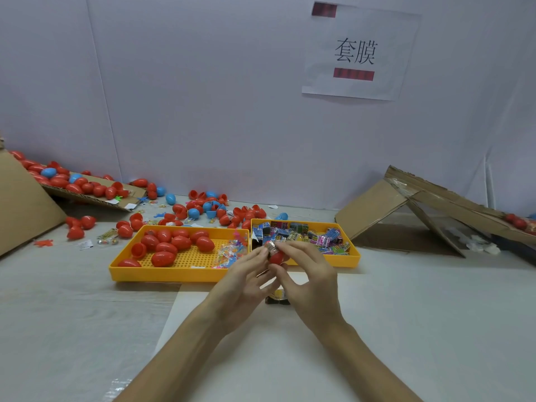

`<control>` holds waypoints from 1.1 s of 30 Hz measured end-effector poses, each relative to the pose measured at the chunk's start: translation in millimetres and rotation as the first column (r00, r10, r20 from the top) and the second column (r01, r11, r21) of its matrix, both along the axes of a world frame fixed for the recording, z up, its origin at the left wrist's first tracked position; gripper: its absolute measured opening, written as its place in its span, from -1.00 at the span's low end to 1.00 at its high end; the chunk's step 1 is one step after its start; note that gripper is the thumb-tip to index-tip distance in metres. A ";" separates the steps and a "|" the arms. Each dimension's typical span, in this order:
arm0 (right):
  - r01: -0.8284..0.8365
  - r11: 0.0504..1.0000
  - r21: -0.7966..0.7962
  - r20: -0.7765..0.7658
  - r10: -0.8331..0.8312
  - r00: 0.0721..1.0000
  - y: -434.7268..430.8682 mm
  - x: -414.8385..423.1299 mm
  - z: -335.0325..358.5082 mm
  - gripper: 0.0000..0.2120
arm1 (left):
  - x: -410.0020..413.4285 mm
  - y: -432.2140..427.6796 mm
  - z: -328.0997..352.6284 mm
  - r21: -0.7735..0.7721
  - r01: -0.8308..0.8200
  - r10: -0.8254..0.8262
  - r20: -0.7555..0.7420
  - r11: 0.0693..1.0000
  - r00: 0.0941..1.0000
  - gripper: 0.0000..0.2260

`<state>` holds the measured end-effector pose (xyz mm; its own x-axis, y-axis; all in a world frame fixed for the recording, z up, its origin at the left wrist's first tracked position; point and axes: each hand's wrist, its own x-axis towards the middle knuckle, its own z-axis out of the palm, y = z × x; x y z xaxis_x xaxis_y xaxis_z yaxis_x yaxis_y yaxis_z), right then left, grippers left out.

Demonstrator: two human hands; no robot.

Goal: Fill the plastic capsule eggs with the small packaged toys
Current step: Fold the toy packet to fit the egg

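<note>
Head view: looking down on a table (pixel 406 314), with both hands meeting at centre, just short of two yellow trays.
Egg (pixel 276 258): hanging in the air between the fingertips of both hands, over the near rim of the toy tray (pixel 355 258); showing only a red shell, impossible to tell whether half or whole.
Toy (pixel 271 246): sitting at the egg's 12 o'clock end, seemingly partly inside, poking its shiny wrapper out.
Left hand (pixel 246 275): pinching the egg from 9 o'clock, fingertips curled onto it.
Right hand (pixel 307 274): pinching egg and toy from 3 o'clock.
Egg tray (pixel 119 265): lying at 9 o'clock of the hands, holding closed red eggs (pixel 174 242).
Spare packet (pixel 278 297): lying on the table at 6 o'clock, under the hands.
Risk: likely snagging the wrapper on the rim and so failing to close. Squeezing too hard, possibly popping the egg out of the pinch and sending it rolling toward the loose eggs (pixel 203 207) at 11 o'clock.
Axis: running roughly 12 to 6 o'clock, leaning slightly to 11. Pointing the open mouth at 12 and the rounded end at 6, judging by the toy.
</note>
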<state>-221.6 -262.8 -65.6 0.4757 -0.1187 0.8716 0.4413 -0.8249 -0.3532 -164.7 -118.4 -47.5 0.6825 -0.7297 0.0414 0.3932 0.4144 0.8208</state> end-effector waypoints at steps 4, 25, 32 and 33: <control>0.002 0.999 -0.034 0.025 -0.001 1.000 -2.3 0.5 -1.3 -0.66 | -0.1 -0.8 0.9 -0.009 -0.011 0.011 0.006 1.000 1.000 -0.75; -0.022 0.997 -0.080 0.040 0.025 0.999 -3.5 2.4 -4.1 -0.69 | 1.3 0.3 -1.1 -0.029 -0.003 0.000 -0.108 1.000 0.994 -0.63; 0.001 0.998 -0.061 0.017 0.000 1.000 -2.4 2.1 -2.3 -0.65 | 4.7 1.3 -2.2 -0.064 -0.009 -0.001 -0.156 0.998 0.988 -0.53; 0.009 0.998 -0.065 0.029 -0.007 1.000 -2.2 2.4 -3.0 -0.67 | 4.3 1.3 -2.0 -0.065 -0.002 -0.008 -0.152 0.998 0.988 -0.54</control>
<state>-219.1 -265.1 -68.6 0.4493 -0.0649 0.8910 0.4442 -0.8491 -0.2859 -160.4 -117.1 -49.5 0.6820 -0.7312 -0.0156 0.5131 0.4631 0.7227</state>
